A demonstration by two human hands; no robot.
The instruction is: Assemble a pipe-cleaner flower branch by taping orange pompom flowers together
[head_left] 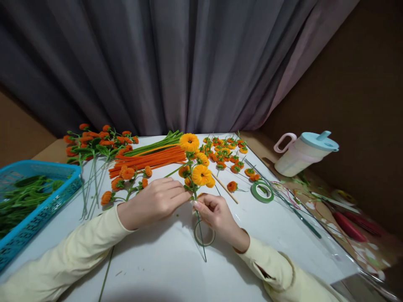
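A stem of yellow-orange flowers point(201, 174) stands upright over the middle of the white table point(163, 260), its thin green wire end pointing down toward me. My left hand point(159, 197) is closed, with its fingertips on the stem just below the blooms. The thumb and fingers of my right hand point(215, 214) pinch the same stem slightly lower. A roll of tape point(204, 240) lies behind the wire, under my right hand. To the left of the stem, an orange flower spray point(127, 173) rests on the table, partly hidden by my left hand.
A blue basket point(67, 171) of green leaves sits left. Orange pipe cleaners point(147, 160) and green ones point(171, 139) lie at the back, beside more flower stems point(91, 140). Small flower heads point(225, 153), green tape point(262, 192), a tumbler point(299, 155) and red-handled scissors point(349, 226) are right.
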